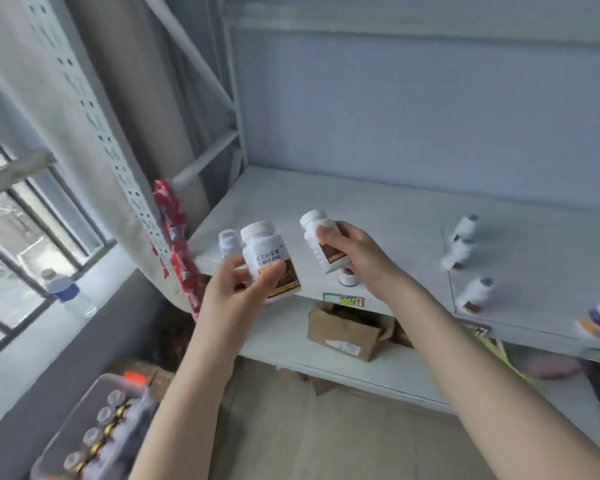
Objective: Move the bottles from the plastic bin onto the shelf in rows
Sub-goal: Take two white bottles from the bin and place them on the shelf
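Observation:
My left hand (238, 289) grips a white bottle (269, 259) with a brown label, held upright just in front of the white shelf (378, 216). My right hand (354, 252) holds a second white bottle (317, 237), tilted to the left, above the shelf's front edge. Another white bottle (230, 242) stands at the shelf's left front corner, behind my left hand. A small one (347, 278) sits under my right hand. Several more bottles (459, 249) stand blurred on the right part of the shelf. The clear plastic bin (94, 427) at the bottom left holds several bottles in a row.
A red packet strip (175, 244) hangs by the perforated shelf post (94, 109). An open cardboard box (347, 327) sits on the lower shelf. A water bottle with a blue cap (66, 294) stands on the window ledge at left.

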